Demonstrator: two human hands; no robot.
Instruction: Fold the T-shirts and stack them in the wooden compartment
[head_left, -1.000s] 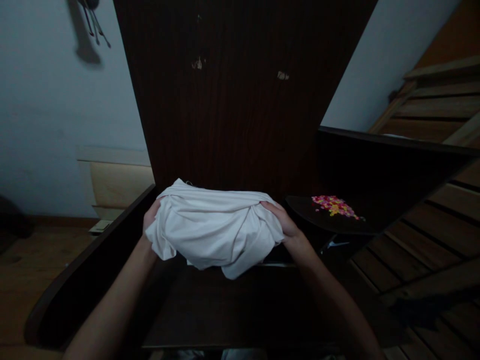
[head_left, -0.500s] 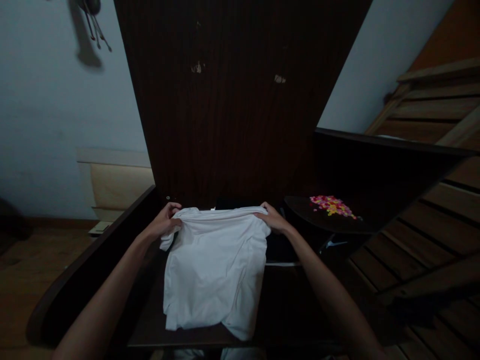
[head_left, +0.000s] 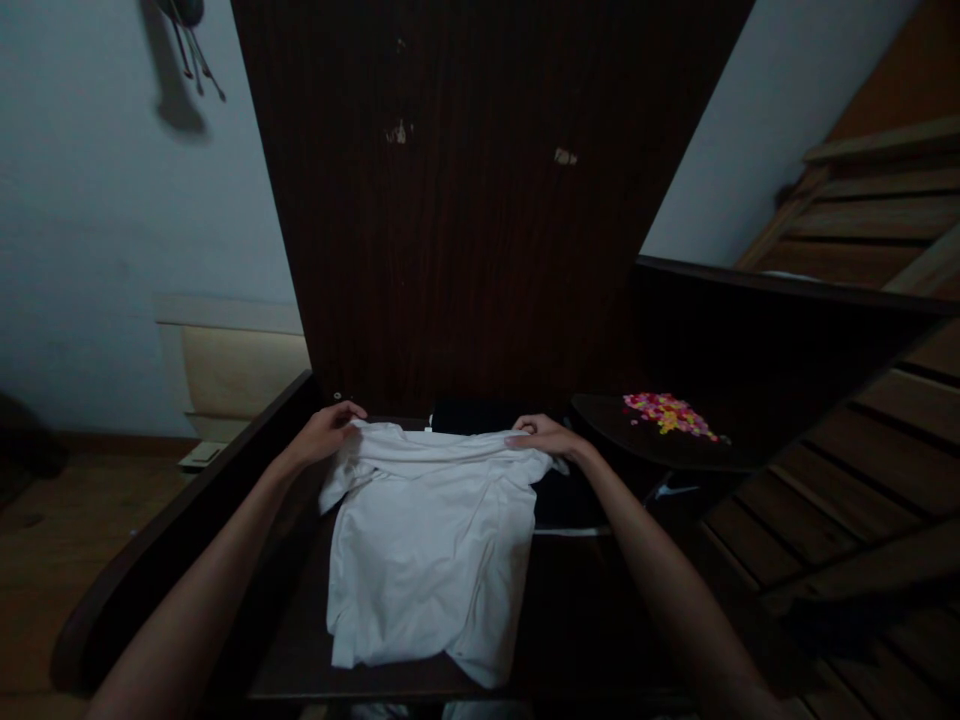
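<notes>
A white T-shirt [head_left: 427, 560] lies spread on the dark wooden desk [head_left: 592, 620], its near edge close to the desk's front. The far edge is gathered into folds. My left hand [head_left: 330, 432] pinches the far left corner of the shirt, with the fingertips partly behind the cloth. My right hand [head_left: 546, 437] grips the far right corner, thumb on top of the fabric and fingers curled behind it. Short sleeves hang out at both sides below my hands.
Behind the shirt lies a black flat object [head_left: 487, 416] against the tall dark panel [head_left: 480, 220]. A corner shelf [head_left: 600, 418] at right bears a pile of pink and yellow bits [head_left: 670, 414]. A raised side board [head_left: 187, 530] borders the desk at left; wooden slats [head_left: 870, 440] stand right.
Both hands have lowered the far edge of the shirt slightly toward the desk. More of the black object shows behind it, and the right sleeve now pokes out beside my right hand.
</notes>
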